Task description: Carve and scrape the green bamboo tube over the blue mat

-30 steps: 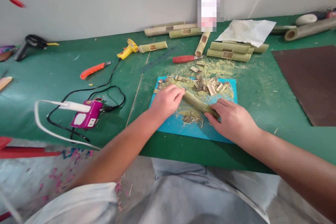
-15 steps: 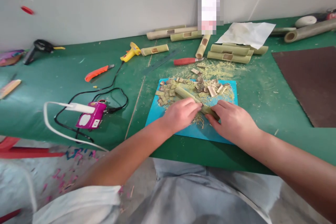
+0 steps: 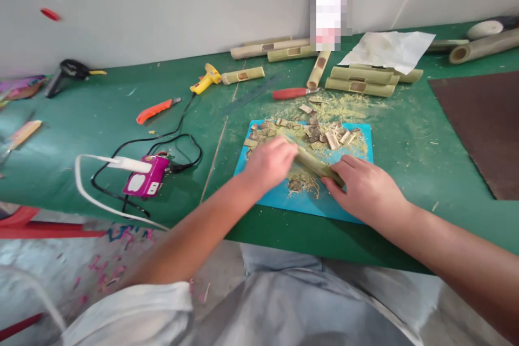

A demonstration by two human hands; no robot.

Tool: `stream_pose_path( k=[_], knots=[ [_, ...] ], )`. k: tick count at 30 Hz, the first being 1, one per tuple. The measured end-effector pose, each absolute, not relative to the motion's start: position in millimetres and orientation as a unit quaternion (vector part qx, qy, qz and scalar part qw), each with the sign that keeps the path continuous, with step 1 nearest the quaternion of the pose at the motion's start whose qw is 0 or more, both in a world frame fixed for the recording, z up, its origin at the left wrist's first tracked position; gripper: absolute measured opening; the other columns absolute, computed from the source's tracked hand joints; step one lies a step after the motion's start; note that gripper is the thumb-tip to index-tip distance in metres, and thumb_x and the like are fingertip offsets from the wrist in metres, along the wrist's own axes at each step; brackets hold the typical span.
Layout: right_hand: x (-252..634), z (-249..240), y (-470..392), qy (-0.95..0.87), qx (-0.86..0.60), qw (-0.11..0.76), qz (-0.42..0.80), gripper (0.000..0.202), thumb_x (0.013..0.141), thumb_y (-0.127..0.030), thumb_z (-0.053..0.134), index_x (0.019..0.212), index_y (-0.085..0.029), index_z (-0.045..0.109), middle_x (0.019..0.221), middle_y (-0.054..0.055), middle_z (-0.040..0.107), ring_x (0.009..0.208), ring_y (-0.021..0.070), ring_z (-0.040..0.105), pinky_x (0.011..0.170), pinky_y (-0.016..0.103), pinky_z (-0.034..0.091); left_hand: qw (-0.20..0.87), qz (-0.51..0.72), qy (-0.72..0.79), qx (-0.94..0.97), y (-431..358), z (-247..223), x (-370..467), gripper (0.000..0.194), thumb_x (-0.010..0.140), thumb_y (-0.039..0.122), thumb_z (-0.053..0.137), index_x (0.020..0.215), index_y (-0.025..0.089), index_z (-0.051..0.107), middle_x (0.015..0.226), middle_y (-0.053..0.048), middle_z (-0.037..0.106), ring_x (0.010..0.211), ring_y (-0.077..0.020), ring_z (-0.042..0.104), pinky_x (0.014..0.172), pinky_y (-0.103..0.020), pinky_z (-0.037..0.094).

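Observation:
A green bamboo tube (image 3: 314,164) lies slanted over a blue mat (image 3: 279,203) strewn with bamboo chips and shavings (image 3: 303,185). My right hand (image 3: 360,181) is wrapped round its near right end, thumb below and fingers above. My left hand (image 3: 272,161) is at the tube's far left end, fingers curled and blurred; whether it grips the tube there is hidden. More chips (image 3: 332,139) are heaped along the mat's back edge, behind the tube.
Behind the mat lie a red-handled knife (image 3: 290,93) and cut bamboo tubes (image 3: 359,86). To the left are a yellow glue gun (image 3: 206,80), an orange cutter (image 3: 154,111) and a purple power strip (image 3: 146,175) with cables. A brown sheet (image 3: 480,124) is at right.
My left hand has slid from the tube's middle toward its far left end, uncovering the middle. My right hand keeps its hold on the near end. The view has shifted slightly.

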State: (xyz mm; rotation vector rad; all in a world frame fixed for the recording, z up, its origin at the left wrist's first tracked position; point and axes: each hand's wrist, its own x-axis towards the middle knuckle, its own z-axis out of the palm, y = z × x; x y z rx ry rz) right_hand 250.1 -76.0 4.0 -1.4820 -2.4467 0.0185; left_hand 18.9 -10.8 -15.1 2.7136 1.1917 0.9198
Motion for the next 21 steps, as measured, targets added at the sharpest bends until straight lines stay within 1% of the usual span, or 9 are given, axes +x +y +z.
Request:
stream_pose_path(
  k=[2,6,10,14,18,21],
  knots=[
    [249.8,4.2,-76.3,-0.847,-0.512,0.142,-0.002,0.028,0.091,-0.033,0.052,0.073,-0.015,0.062,0.071,0.005,0.057,0.062,0.0155,0.052,0.059,0.03,0.037,0.033,0.279,0.358,0.89,-12.0,-14.6,19.7,0.024,0.099,0.025,0.047,0.095,0.014,0.068,0.076,-0.005,0.063,0.069,-0.013,0.06,0.065,-0.025,0.05],
    [249.4,4.1,-76.6,-0.848,-0.508,0.147,-0.012,0.028,0.091,-0.033,0.052,0.073,-0.014,0.062,0.071,0.005,0.057,0.062,0.0155,0.053,0.059,0.03,0.038,-0.008,0.313,0.396,0.863,-9.8,-14.4,16.8,0.027,0.098,0.023,0.049,0.08,0.014,0.066,0.074,-0.005,0.063,0.07,-0.0134,0.06,0.066,-0.025,0.05],
    [250.0,3.6,-76.9,-0.85,-0.506,0.145,-0.009,0.028,0.091,-0.033,0.051,0.073,-0.014,0.062,0.071,0.005,0.057,0.063,0.0152,0.053,0.059,0.03,0.038,0.015,0.289,0.366,0.885,-6.4,-16.2,12.9,0.021,0.098,0.024,0.05,0.09,0.015,0.068,0.077,-0.005,0.065,0.07,-0.0129,0.061,0.065,-0.024,0.05],
    [250.6,3.3,-77.4,-0.849,-0.507,0.15,-0.017,0.029,0.091,-0.034,0.051,0.073,-0.014,0.062,0.071,0.004,0.056,0.062,0.0149,0.052,0.059,0.03,0.037,0.001,0.321,0.405,0.856,-3.1,-15.5,8.6,0.022,0.096,0.021,0.052,0.081,0.014,0.067,0.076,-0.005,0.065,0.072,-0.0126,0.061,0.067,-0.024,0.051],
    [250.6,1.8,-77.4,-0.85,-0.505,0.149,-0.016,0.028,0.091,-0.033,0.052,0.073,-0.014,0.062,0.071,0.004,0.057,0.063,0.0147,0.053,0.059,0.03,0.037,0.016,0.296,0.377,0.877,-4.7,-14.6,9.0,0.019,0.097,0.021,0.051,0.091,0.014,0.068,0.08,-0.005,0.066,0.073,-0.0124,0.062,0.068,-0.024,0.05],
    [250.7,0.6,-77.1,-0.846,-0.514,0.143,-0.009,0.029,0.092,-0.035,0.05,0.075,-0.014,0.063,0.072,0.004,0.057,0.063,0.0147,0.053,0.058,0.03,0.036,-0.017,0.29,0.407,0.866,-1.4,-14.6,7.3,0.021,0.096,0.019,0.051,0.084,0.013,0.067,0.077,-0.005,0.065,0.073,-0.0138,0.062,0.068,-0.025,0.05]
  ],
)
